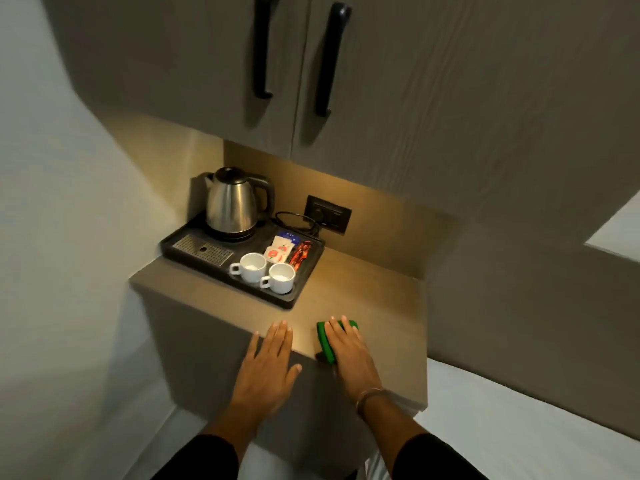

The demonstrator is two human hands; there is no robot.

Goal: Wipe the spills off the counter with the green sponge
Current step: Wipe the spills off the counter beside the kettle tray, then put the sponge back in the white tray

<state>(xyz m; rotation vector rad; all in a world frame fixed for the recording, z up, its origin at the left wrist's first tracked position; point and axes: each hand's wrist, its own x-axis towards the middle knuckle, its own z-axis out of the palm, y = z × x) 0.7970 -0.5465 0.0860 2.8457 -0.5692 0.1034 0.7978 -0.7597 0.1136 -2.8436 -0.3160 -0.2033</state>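
Note:
The green sponge (325, 341) lies on the brown counter (374, 306) near its front edge. My right hand (349, 355) rests flat on top of the sponge, fingers spread over it and pressing it down. My left hand (268, 365) lies flat at the counter's front edge, fingers together, just left of the sponge and holding nothing. I cannot make out any spill on the lit surface.
A black tray (180, 249) sits at the back left of the counter with a steel kettle (232, 202), two white cups (266, 271) and sachets (287, 249). A wall socket (329, 214) holds the kettle's cord. Cupboard doors (450, 81) hang overhead.

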